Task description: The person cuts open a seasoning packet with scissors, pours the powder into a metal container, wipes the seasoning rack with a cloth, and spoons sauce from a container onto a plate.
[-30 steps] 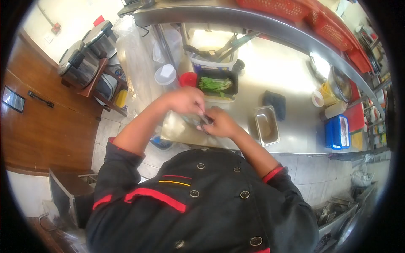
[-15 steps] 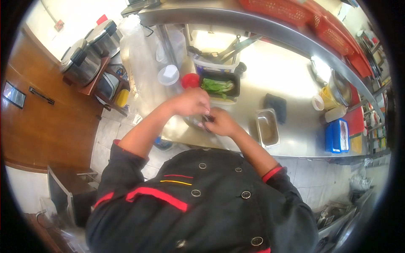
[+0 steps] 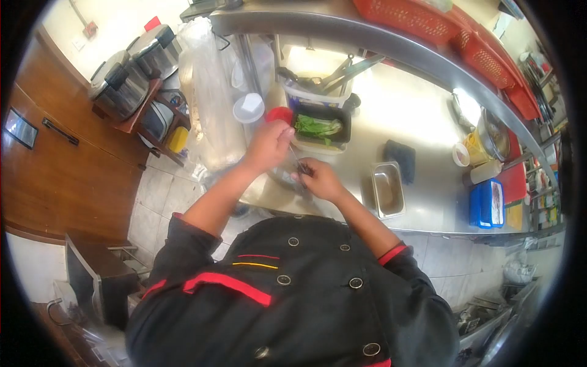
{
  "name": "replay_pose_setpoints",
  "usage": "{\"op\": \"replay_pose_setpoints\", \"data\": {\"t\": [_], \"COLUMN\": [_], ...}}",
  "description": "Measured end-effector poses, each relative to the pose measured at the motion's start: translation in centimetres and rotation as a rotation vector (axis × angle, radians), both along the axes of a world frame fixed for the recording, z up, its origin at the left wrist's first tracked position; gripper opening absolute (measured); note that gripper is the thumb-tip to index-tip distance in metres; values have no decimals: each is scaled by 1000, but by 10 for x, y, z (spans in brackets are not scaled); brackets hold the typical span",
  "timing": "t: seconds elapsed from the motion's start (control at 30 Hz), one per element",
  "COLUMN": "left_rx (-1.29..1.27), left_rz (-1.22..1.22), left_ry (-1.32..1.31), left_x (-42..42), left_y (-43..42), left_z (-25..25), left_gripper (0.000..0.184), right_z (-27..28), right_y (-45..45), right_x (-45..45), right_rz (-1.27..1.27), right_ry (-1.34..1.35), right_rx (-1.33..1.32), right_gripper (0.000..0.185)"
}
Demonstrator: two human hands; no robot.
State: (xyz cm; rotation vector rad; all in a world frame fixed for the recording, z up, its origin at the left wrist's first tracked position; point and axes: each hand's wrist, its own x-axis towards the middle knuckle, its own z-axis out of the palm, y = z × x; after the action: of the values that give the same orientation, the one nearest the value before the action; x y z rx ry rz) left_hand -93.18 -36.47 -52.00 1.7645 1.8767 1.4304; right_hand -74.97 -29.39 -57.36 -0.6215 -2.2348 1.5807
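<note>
My left hand [image 3: 270,145] is closed, with its fingers pinched near the red bowl [image 3: 280,115]; a thin strand or strip seems to run from it down toward my other hand. My right hand [image 3: 320,178] is closed around a small dark object [image 3: 302,170], too small to name. Just beyond both hands, a black tray [image 3: 346,127] holds leafy greens [image 3: 318,126]. A clear plastic cup [image 3: 249,109] with a whitish top stands left of the red bowl.
A steel pan [image 3: 387,191] and a dark blue cloth [image 3: 400,161] lie on the steel counter [image 3: 428,208]. A white tub [image 3: 318,98] of utensils stands behind the greens. Blue containers [image 3: 487,203] sit at the right. A metal shelf [image 3: 342,32] with red baskets [image 3: 408,17] hangs overhead.
My left hand has moved up and away from my right hand, opening a gap with a thin strand visible between them. My right hand has stayed closed in about the same place.
</note>
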Motion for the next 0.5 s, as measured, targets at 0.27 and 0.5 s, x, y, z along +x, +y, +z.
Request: {"op": "replay_pose_setpoints", "data": {"t": [0.27, 0.5], "left_rx": [202, 225], "left_rz": [367, 356], "left_ry": [186, 120], "left_x": [8, 14], "left_y": [-7, -6], "left_z": [-29, -20], "left_gripper": [16, 18], "right_z": [129, 288], "right_y": [6, 28], "right_x": [36, 8], "right_rz": [-166, -319], "right_ry": [-362, -26], "right_rx": [210, 899], "right_gripper": [44, 28]}}
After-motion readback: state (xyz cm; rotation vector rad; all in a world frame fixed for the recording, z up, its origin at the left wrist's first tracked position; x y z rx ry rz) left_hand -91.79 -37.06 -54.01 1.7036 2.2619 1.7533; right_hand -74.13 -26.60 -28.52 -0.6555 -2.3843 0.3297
